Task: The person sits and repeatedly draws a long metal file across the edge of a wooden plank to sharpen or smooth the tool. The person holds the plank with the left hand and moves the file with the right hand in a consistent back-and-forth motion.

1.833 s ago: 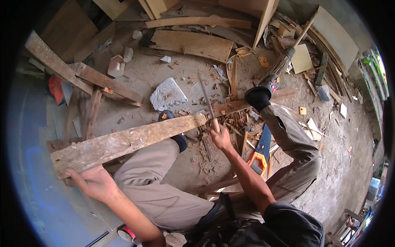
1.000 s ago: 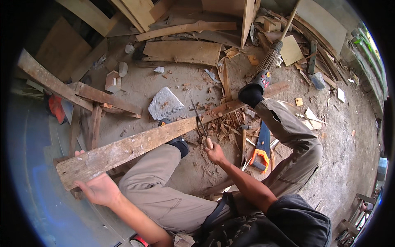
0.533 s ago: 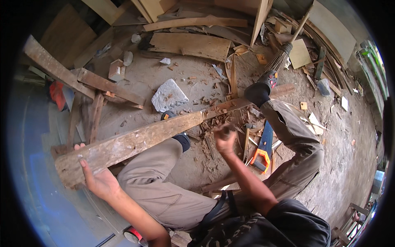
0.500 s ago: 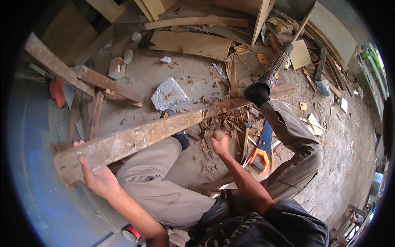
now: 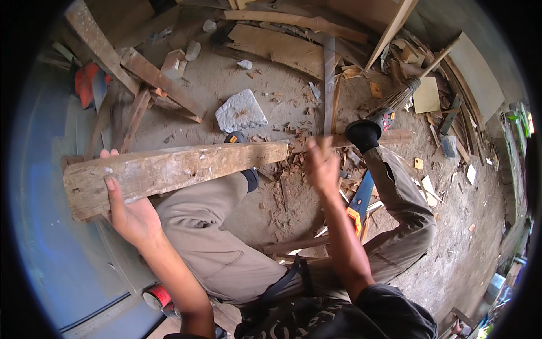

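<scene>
Swung toward twelve o'clock since the earlier frame: right hand (image 5: 323,166), clenched at the base of a blurred blade (image 5: 329,85); at nine o'clock, a plank (image 5: 175,171), probably stiff, weighty and splintery, best held by its broad outer end, as by the left hand (image 5: 136,217), half-curled around it.

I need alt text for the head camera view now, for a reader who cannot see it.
A person's left hand holds a rough wooden plank near its left end, while the right hand, blurred, grips a long-bladed tool pointing toward the picture's top. Wood chips and a handsaw lie on the floor.
</scene>
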Tool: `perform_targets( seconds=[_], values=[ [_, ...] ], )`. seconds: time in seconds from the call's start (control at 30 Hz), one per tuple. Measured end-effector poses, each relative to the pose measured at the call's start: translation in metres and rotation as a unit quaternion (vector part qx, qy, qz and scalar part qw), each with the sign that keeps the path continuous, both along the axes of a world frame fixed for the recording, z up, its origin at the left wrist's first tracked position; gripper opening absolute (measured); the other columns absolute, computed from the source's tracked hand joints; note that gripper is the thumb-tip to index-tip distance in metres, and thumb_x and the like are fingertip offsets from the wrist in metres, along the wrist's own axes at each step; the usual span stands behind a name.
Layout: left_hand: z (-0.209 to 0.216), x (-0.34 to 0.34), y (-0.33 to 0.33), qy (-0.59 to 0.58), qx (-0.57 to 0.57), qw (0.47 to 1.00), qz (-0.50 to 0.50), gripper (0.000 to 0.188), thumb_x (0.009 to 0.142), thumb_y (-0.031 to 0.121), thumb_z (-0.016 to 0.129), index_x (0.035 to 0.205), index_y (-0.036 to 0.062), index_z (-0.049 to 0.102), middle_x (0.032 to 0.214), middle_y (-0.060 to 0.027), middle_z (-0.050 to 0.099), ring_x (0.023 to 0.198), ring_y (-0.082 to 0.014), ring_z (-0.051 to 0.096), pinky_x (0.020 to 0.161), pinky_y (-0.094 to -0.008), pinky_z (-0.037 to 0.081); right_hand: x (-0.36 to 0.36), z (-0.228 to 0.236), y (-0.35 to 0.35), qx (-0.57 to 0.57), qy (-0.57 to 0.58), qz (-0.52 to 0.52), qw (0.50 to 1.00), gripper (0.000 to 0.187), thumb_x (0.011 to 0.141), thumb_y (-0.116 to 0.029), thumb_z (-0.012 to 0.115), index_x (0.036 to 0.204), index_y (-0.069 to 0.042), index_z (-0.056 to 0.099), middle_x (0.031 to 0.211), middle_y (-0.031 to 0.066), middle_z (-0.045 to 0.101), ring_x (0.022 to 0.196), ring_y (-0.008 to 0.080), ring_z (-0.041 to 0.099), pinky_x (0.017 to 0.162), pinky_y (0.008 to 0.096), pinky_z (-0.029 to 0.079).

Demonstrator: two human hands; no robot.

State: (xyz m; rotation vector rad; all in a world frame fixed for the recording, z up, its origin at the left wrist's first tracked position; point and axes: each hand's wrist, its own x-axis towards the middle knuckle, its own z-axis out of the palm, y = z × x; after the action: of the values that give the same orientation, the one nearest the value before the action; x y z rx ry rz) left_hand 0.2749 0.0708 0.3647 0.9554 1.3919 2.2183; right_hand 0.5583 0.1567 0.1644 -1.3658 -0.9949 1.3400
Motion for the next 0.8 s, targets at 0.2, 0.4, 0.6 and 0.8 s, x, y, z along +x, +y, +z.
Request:
perform_targets(
  seconds=[0.2,0.4,0.6,0.8],
  values=[
    [-0.002,-0.008,-0.007,-0.009,0.014,1.000,-0.002,0.053,0.099,0.017,0.055,0.142,-0.0086,0.040,0.145,-0.0175,0.048,0.135,-0.0280,0.043,0.116,-0.0464,0.030,0.015,0.071,0.018,0.348,0.251,-0.049,0.902,0.011,0.091,-0.007,0.058,0.089,-0.008,0.047,0.070,0.0028,0.049,0.057,0.0128,0.047,0.046,0.0265,0.037],
    [-0.001,-0.003,0.005,-0.065,0.044,0.994,-0.079,0.056,0.097,0.015,0.056,0.144,-0.0099,0.036,0.146,-0.0183,0.046,0.138,-0.0289,0.040,0.117,-0.0472,0.028,-0.007,-0.241,-0.091,-0.254,-0.193,0.041,0.947,0.026,0.081,-0.023,0.068,0.072,0.001,0.061,0.063,0.0044,0.055,0.061,0.0163,0.055,0.055,0.0350,0.044],
    [-0.018,-0.004,-0.004,0.021,-0.012,0.998,-0.062,0.064,0.099,0.022,0.053,0.148,-0.0096,0.027,0.155,-0.0215,0.033,0.145,-0.0317,0.028,0.119,-0.0493,0.022,-0.043,-0.212,-0.096,-0.289,-0.216,0.118,0.925,0.043,0.082,-0.034,0.066,0.088,0.009,0.065,0.074,0.0173,0.066,0.071,0.0284,0.067,0.066,0.0412,0.050],
    [-0.004,-0.003,-0.009,0.002,0.033,0.996,-0.078,0.067,0.100,0.024,0.052,0.150,-0.0084,0.020,0.157,-0.0190,0.029,0.147,-0.0316,0.024,0.119,-0.0523,0.021,-0.038,-0.174,-0.092,-0.255,-0.185,0.126,0.941,0.041,0.082,-0.033,0.064,0.089,0.007,0.066,0.076,0.0206,0.067,0.075,0.0312,0.068,0.070,0.0427,0.051]
  ],
)
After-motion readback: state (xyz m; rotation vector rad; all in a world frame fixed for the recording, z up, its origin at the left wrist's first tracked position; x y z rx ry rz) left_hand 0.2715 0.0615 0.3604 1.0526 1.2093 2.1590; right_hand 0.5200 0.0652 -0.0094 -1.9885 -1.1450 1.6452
